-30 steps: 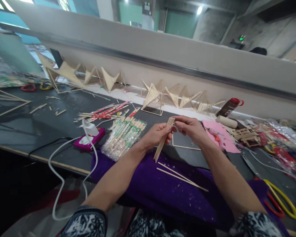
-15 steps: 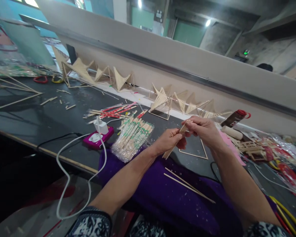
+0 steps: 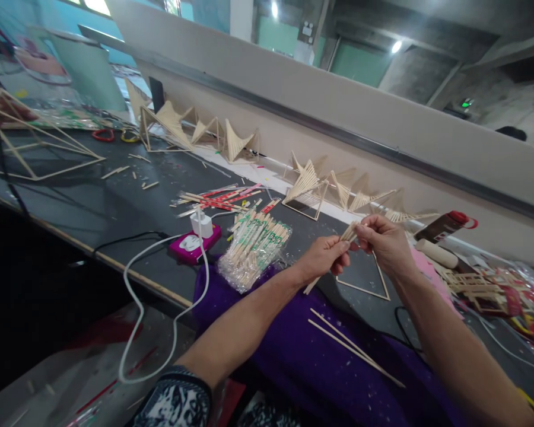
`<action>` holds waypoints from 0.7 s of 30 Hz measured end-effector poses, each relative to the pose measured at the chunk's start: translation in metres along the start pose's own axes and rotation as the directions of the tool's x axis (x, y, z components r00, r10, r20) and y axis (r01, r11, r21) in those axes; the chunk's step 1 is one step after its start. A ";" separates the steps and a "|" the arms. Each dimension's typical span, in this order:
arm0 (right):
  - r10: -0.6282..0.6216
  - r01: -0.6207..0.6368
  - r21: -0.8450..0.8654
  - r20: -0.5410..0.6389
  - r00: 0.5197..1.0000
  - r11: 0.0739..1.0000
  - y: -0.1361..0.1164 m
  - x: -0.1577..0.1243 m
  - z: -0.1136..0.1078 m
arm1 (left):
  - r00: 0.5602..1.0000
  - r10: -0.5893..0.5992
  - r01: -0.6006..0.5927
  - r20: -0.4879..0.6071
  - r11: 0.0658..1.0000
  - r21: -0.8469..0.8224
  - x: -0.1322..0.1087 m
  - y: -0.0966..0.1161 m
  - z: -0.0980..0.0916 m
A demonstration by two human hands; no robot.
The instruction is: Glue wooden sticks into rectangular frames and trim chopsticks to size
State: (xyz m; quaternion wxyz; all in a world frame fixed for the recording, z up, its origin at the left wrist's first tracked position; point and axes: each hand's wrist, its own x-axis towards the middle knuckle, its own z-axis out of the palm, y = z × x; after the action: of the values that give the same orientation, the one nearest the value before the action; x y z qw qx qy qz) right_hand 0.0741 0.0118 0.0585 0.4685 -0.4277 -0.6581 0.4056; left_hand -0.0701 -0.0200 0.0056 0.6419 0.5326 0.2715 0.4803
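Note:
A small bundle of thin wooden sticks [image 3: 349, 231] is held over the table's front part, its lower ends showing below my hand. My left hand [image 3: 326, 256] is closed round the bundle. With its fingers pinched, my right hand [image 3: 381, 238] grips the bundle's upper end; its fingertips partly hide the tips. Below, two long loose sticks [image 3: 355, 345] lie at a narrow angle on a purple cloth [image 3: 276, 350] across my lap. Behind my hands, partly covered, a square stick frame [image 3: 364, 292] rests on the table.
Wrapped chopsticks [image 3: 254, 244] lie left of my hands, beside a purple power socket [image 3: 191, 244] with a white plug and cable. Stick models [image 3: 306, 185] line the wall. A red-capped bottle [image 3: 445, 225] lies rightward. At far left, another person's hand holds a large stick frame [image 3: 40, 177].
The view has shifted, so the scene sits farther right. My hands stay on the bundle, with the right fingers slightly shifted at its upper end. The other person's hand has come into view.

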 end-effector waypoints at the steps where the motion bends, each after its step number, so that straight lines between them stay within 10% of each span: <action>1: 0.003 -0.002 0.003 -0.020 1.000 1.000 0.001 0.002 -0.003 | 1.000 0.005 -0.005 -0.010 1.000 0.007 0.001 0.000 -0.001; 10: -0.261 0.354 0.128 -0.459 0.849 0.926 -0.049 0.068 -0.079 | 0.953 -0.122 0.047 -0.279 0.964 -0.260 0.016 -0.013 -0.015; 21: -0.191 0.177 -0.117 -0.120 0.974 0.977 0.004 0.130 0.033 | 0.961 -0.173 0.108 -0.215 0.952 -0.285 0.017 -0.027 -0.004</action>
State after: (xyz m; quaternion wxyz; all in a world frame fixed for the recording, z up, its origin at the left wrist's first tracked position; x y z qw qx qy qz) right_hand 0.0179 0.1314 0.0826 0.5229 -0.4145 -0.6835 0.2961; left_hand -0.0586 -0.0023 -0.0179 0.7043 0.3577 0.3155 0.5259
